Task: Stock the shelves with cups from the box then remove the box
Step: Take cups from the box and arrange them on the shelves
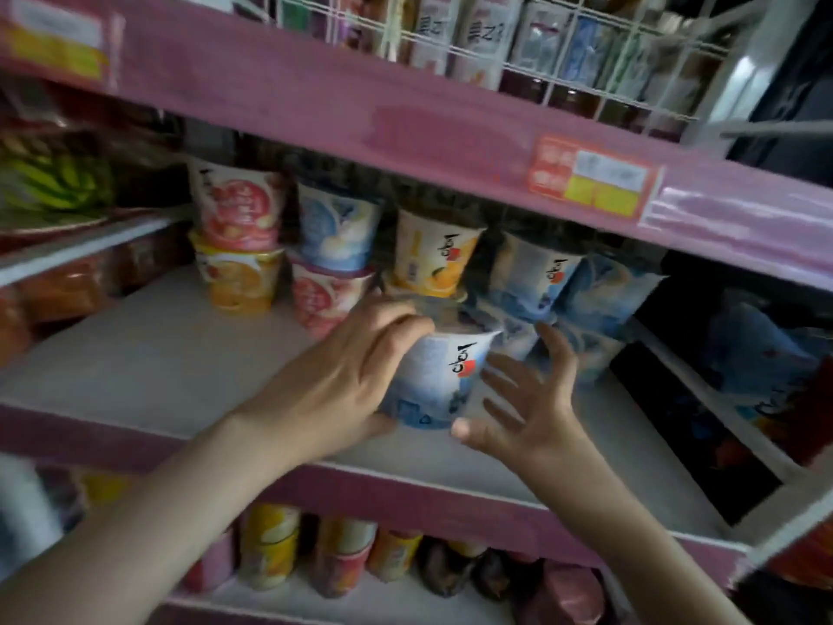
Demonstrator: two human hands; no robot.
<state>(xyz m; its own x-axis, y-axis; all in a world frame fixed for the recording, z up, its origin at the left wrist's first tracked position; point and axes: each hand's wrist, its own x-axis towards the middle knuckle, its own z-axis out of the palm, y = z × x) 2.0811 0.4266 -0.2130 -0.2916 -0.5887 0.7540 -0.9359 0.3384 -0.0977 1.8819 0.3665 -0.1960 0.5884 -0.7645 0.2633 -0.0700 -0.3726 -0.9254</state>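
A blue and white cup point(439, 376) stands on the white middle shelf point(148, 354), in front of stacked cups. My left hand point(342, 376) grips it from the left, fingers over its rim and thumb at its base. My right hand point(527, 399) is beside the cup's right side with fingers spread and straight; touching or just apart, I cannot tell. Behind stand stacks of red point(239, 205), orange point(239, 281), blue point(338, 227) and yellow point(432, 254) cups. No box is in view.
A pink shelf edge point(405, 137) with a price label point(590, 178) hangs low above the cups. Dark packets point(739, 367) fill the shelf's right end, orange packets point(67, 281) its left. The lower shelf holds more cups point(270, 543).
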